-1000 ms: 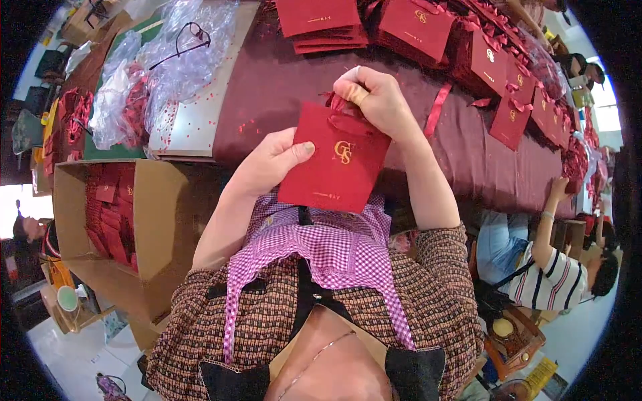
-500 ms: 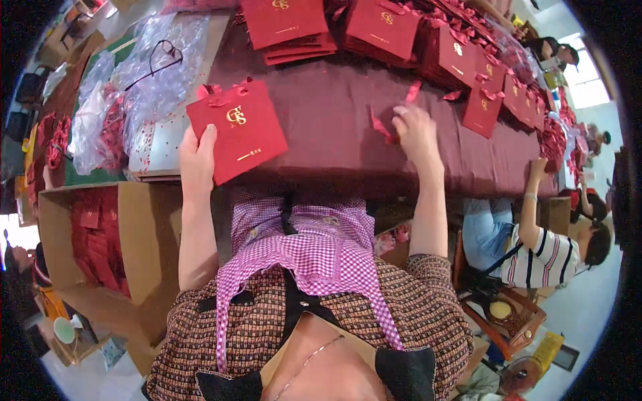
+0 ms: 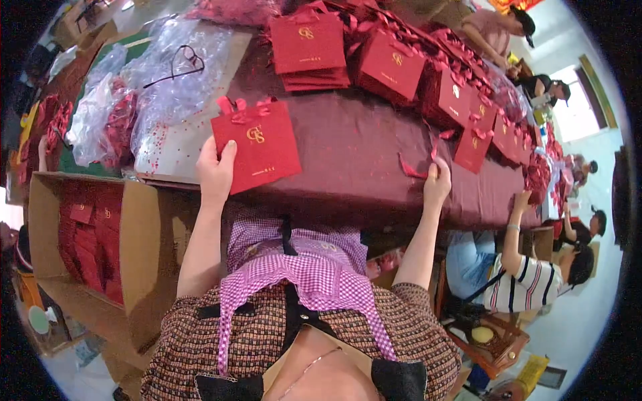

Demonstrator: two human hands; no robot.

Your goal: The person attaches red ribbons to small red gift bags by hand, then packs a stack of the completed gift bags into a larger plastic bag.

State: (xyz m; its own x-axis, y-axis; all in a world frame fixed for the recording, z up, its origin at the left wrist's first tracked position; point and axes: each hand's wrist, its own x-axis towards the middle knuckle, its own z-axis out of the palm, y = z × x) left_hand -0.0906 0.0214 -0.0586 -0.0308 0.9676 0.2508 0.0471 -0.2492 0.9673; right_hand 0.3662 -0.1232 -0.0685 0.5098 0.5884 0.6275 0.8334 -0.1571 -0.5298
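A small red paper gift bag with gold print and ribbon handles is upright over the table's near edge, tilted slightly. My left hand is closed on its lower left side, thumb across the front. To the right, my right hand pinches a loose length of red ribbon; one end trails left over the dark red cloth, and another part rises above the fingers. The bag and this ribbon are apart.
Stacks of red gift bags line the table's far side. Plastic wrap with glasses lies left. An open carton holding red bags stands near left. A co-worker in a striped shirt sits at right.
My right hand has drawn nearer to me, with the ribbon now hanging visibly from its fingers. My left hand keeps hold of the bag. The whole view has shifted slightly.
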